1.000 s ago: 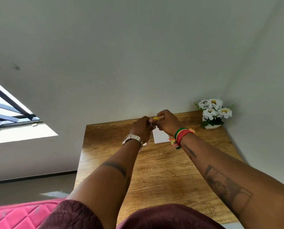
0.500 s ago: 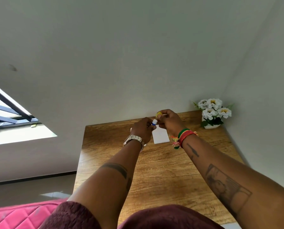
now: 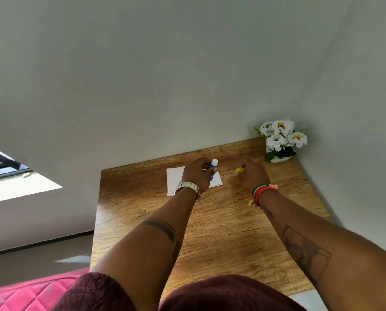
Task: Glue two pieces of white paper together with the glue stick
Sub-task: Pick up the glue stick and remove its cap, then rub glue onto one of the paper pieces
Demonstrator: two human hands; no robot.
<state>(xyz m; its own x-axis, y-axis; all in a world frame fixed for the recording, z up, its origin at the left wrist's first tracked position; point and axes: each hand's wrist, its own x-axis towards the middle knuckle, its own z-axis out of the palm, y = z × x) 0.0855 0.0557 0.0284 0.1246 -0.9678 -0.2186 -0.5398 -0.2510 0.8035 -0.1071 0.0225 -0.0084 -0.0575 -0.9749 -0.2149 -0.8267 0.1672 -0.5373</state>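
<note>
1. The glue stick [image 3: 214, 163] stands uncapped above the white paper [image 3: 175, 179], gripped by the left hand's [image 3: 197, 173] curled fingers.
2. The right hand [image 3: 252, 176] pinches the yellow cap [image 3: 239, 170], off to the side over the wooden table [image 3: 221, 232].
3. The person probably does best to park the cap near the flowers [image 3: 280, 138], then steady the paper while spreading glue.
</note>
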